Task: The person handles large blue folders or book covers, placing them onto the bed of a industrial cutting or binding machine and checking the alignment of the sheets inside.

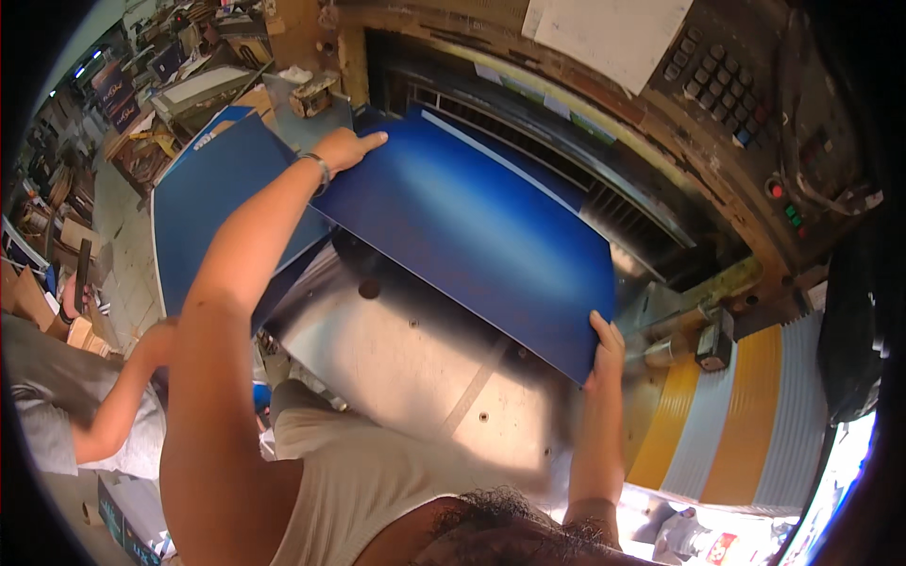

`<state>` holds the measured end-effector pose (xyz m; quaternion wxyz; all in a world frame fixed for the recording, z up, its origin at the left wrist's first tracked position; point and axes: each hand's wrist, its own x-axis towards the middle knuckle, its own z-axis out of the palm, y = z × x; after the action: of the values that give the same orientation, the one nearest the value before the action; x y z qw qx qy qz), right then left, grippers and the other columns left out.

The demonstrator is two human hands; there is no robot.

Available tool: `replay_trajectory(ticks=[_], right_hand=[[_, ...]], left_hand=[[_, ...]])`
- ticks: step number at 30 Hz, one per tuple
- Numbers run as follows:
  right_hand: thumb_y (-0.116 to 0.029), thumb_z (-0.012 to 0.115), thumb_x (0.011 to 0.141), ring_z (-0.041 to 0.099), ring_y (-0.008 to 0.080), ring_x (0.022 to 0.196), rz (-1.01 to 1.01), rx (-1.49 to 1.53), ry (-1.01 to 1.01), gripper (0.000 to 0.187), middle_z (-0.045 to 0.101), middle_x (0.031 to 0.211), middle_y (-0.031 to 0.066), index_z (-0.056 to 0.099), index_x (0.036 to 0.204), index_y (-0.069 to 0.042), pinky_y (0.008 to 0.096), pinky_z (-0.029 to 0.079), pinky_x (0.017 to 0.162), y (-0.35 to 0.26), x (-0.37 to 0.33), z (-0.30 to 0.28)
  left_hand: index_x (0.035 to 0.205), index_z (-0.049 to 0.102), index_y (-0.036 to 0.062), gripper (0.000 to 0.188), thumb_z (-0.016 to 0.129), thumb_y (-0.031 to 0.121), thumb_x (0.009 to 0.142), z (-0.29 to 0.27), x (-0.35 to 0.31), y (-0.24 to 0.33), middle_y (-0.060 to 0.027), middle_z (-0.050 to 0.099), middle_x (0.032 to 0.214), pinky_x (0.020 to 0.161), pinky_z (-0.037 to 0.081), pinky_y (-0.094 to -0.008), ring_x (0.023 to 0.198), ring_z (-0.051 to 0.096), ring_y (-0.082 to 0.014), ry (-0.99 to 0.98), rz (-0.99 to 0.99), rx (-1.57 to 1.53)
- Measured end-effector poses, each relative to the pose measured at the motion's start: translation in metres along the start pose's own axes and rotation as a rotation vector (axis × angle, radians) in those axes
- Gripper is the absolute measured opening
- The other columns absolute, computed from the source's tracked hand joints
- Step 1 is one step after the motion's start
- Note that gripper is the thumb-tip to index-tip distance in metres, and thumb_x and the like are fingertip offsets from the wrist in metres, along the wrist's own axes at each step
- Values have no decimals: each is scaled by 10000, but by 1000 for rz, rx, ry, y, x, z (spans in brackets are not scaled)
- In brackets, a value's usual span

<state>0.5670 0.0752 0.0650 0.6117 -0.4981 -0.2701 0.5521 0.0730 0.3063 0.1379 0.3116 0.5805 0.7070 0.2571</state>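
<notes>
A large glossy blue sheet point(472, 226) with a thin pale edge is held tilted above a bare metal machine table point(406, 340). My left hand point(347, 154) grips its far left corner, thumb on top and fingers mostly hidden beneath. At the near right corner, my right hand point(606, 349) pinches the sheet's edge. The far side of the sheet lies close to the slot of a large machine point(604, 179). Whether it is one sheet or several together, I cannot tell.
More blue sheets point(217, 203) lie to the left, beyond my left forearm. Another person's arm point(123, 401) reaches in at the lower left. A keypad panel point(722, 85) sits at the upper right. Yellow and grey ribbed panels point(746, 406) stand at the right.
</notes>
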Motion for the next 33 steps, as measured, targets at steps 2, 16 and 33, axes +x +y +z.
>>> replay_trajectory(ticks=[2, 16, 33], right_hand=[[-162, 683, 981, 710, 214, 914, 105, 43, 7, 278, 718, 1067, 121, 660, 1186, 25, 338, 592, 806, 14, 42, 8], [-152, 682, 986, 737, 262, 925, 137, -100, 32, 322, 726, 1107, 173, 651, 1193, 93, 388, 629, 828, 52, 149, 64], [-325, 630, 1027, 688, 309, 1117, 62, 201, -200, 472, 672, 1283, 160, 606, 1340, 29, 423, 569, 979, 59, 160, 80]], left_hand=[[1141, 700, -144, 845, 696, 666, 897, 17, 53, -28, -279, 736, 1049, 873, 564, -404, 975, 737, -319, -7, 32, 149], [1230, 692, -114, 841, 690, 651, 879, 26, 143, -49, -301, 693, 1255, 999, 529, -416, 1166, 686, -392, 25, 17, 412], [1645, -12, -33, 1215, 746, 561, 905, 148, -168, 73, -323, -13, 1706, 1259, 236, -407, 1602, 130, -347, -476, 386, -230]])
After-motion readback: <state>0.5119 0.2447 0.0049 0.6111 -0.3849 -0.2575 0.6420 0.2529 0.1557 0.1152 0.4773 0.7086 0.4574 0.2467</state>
